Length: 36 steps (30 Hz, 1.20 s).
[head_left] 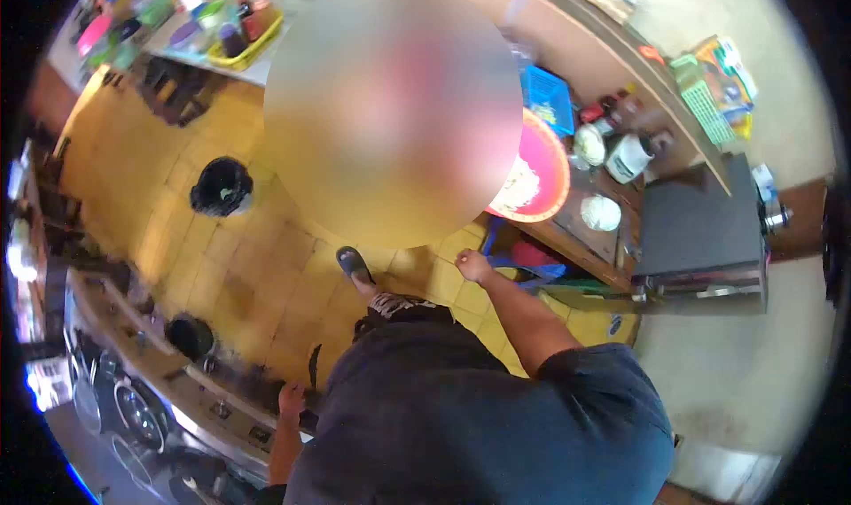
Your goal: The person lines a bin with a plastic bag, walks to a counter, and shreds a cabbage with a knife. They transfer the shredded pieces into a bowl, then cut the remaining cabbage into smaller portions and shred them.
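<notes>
My right hand (474, 264) hangs out in front of my body, over the yellow floor tiles and beside the blue stool (532, 273). Its fingers are curled in, and no object shows in them. My left hand (291, 400) is low at my other side, near the edge of the stove counter (208, 385). It is small and blurred, so its fingers cannot be made out. An orange-rimmed basin (566, 173) with pale shredded food stands on the wooden table beyond my right hand.
A blurred area hides the middle top. On the table are a blue basket (548, 97), a white container (628, 158) and a pale round cabbage-like item (601, 213). A black bin (222, 187) and dark pot (189, 336) stand on the left. A yellow tray (251, 51) holds bottles.
</notes>
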Motion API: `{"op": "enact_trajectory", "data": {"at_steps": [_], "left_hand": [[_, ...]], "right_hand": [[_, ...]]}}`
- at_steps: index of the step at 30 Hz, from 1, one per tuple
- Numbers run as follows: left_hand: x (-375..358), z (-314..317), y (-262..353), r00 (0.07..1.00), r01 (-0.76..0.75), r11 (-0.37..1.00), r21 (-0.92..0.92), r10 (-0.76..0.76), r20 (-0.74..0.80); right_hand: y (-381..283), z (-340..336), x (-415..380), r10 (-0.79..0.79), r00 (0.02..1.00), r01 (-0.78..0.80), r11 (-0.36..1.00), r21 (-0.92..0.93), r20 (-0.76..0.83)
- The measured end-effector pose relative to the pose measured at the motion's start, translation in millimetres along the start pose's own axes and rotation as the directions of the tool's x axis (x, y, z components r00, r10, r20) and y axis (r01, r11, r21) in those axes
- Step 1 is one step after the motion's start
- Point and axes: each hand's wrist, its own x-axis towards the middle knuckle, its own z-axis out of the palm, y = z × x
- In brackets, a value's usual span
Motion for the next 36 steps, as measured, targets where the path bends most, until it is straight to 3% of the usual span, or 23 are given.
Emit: {"op": "enact_trajectory", "data": {"at_steps": [1, 2, 4, 5, 6, 8, 9, 10, 13, 15, 16, 18, 19, 21, 24, 26, 27, 28, 30, 31, 33, 35, 36], "left_hand": [[-3.1, 12.7, 10.4, 0.996, 0.079, 0.995, 0.065, -0.08, 0.023], [-2.9, 27.1, 21.6, 0.998, 0.055, 0.983, 0.174, -0.06, 0.019], [9.6, 60.0, 46.8, 1.0, -0.026, 0.915, 0.402, 0.017, 0.024], [19.5, 78.9, 58.2, 0.997, -0.07, 0.861, 0.505, 0.055, 0.045], [33.0, 100.7, 70.3, 0.994, -0.105, 0.795, 0.598, 0.076, 0.073], [44.7, 154.0, 94.2, 0.994, -0.095, 0.747, 0.658, 0.033, 0.106], [7.1, 206.0, 119.8, 0.989, -0.145, 0.803, 0.579, 0.113, 0.092], [-46.3, 269.7, 156.7, 0.978, -0.205, 0.844, 0.496, 0.192, 0.078], [-53.2, 371.8, 181.0, 0.908, -0.418, 0.678, 0.605, 0.343, 0.242], [-81.1, 454.6, 201.2, 0.832, -0.546, 0.646, 0.534, 0.346, 0.434], [-90.7, 498.0, 207.5, 0.795, -0.585, 0.627, 0.515, 0.317, 0.516], [-92.1, 586.5, 217.8, 0.691, -0.692, 0.524, 0.497, 0.281, 0.666], [-90.5, 627.5, 216.1, 0.635, -0.748, 0.441, 0.495, 0.26, 0.728], [-124.4, 726.7, 225.2, 0.601, -0.739, 0.51, 0.44, 0.205, 0.772], [-122.7, 847.3, 223.0, 0.403, -0.908, 0.229, 0.351, 0.247, 0.881], [-131.7, 912.1, 231.1, 0.252, -0.967, 0.043, 0.25, 0.256, 0.933], [-144.4, 938.7, 237.4, 0.169, -0.983, -0.026, 0.184, 0.281, 0.945], [-142.4, 962.6, 238.8, 0.176, -0.981, -0.033, 0.193, 0.277, 0.945], [-136.5, 995.3, 236.0, -0.026, -0.808, -0.568, 0.158, 0.302, 0.953], [-144.2, 1005.3, 238.8, -0.015, -0.808, -0.567, 0.16, 0.291, 0.956], [-158.1, 1022.9, 246.1, 0.361, -0.619, -0.725, 0.303, 0.08, 0.929], [-143.9, 1029.5, 245.1, 0.358, -0.646, -0.703, 0.299, 0.067, 0.931], [-136.8, 1024.9, 245.5, 0.284, -0.657, -0.712, 0.247, 0.071, 0.956]], "right_hand": [[53.5, -8.9, -14.1, 0.042, 0.994, -0.029, 0.991, -0.128, 0.104], [50.9, -43.3, -65.6, 0.241, 0.97, -0.241, 0.965, -0.105, -0.019], [120.5, -39.6, -117.0, 0.368, 0.921, -0.38, 0.921, -0.084, -0.127], [149.7, -43.3, -137.2, 0.412, 0.911, -0.41, 0.909, -0.08, 0.017], [180.3, -32.7, -165.7, 0.393, 0.917, -0.397, 0.916, -0.061, -0.071], [223.1, -5.8, -207.0, 0.663, 0.746, -0.655, 0.747, 0.115, -0.063], [224.0, -10.8, -226.4, 0.629, 0.776, -0.63, 0.771, 0.092, 0.045], [232.8, 2.1, -237.2, 0.683, 0.728, -0.682, 0.716, 0.149, 0.054], [246.1, -3.2, -240.3, 0.375, 0.909, -0.388, 0.921, -0.043, -0.183], [251.1, -35.6, -218.4, 0.564, 0.776, -0.5, 0.823, 0.271, -0.281], [259.5, -69.5, -204.6, 0.574, 0.788, -0.532, 0.817, 0.222, -0.222], [291.6, -122.0, -179.7, 0.436, 0.694, -0.375, 0.898, 0.23, -0.573], [291.2, -167.6, -173.0, 0.396, 0.657, -0.336, 0.915, 0.222, -0.641], [322.8, -223.4, -150.1, 0.268, 0.51, -0.297, 0.947, 0.125, -0.817], [353.0, -292.1, -125.1, 0.248, 0.541, -0.351, 0.935, 0.052, -0.804], [361.6, -326.3, -116.6, 0.317, 0.744, -0.307, 0.944, 0.12, -0.587], [368.9, -327.1, -111.0, 0.322, 0.75, -0.305, 0.943, 0.131, -0.577], [374.6, -327.4, -102.1, 0.333, 0.777, -0.344, 0.935, 0.082, -0.534], [383.8, -318.9, -94.1, 0.358, 0.803, -0.386, 0.922, 0.043, -0.477], [387.6, -313.0, -92.4, 0.372, 0.794, -0.352, 0.926, 0.135, -0.482], [390.0, -301.0, -95.3, 0.394, 0.783, -0.32, 0.919, 0.231, -0.482], [386.4, -281.6, -114.1, 0.456, 0.696, -0.283, 0.884, 0.371, -0.555], [388.0, -269.0, -124.4, 0.461, 0.696, -0.285, 0.881, 0.377, -0.55]]}}
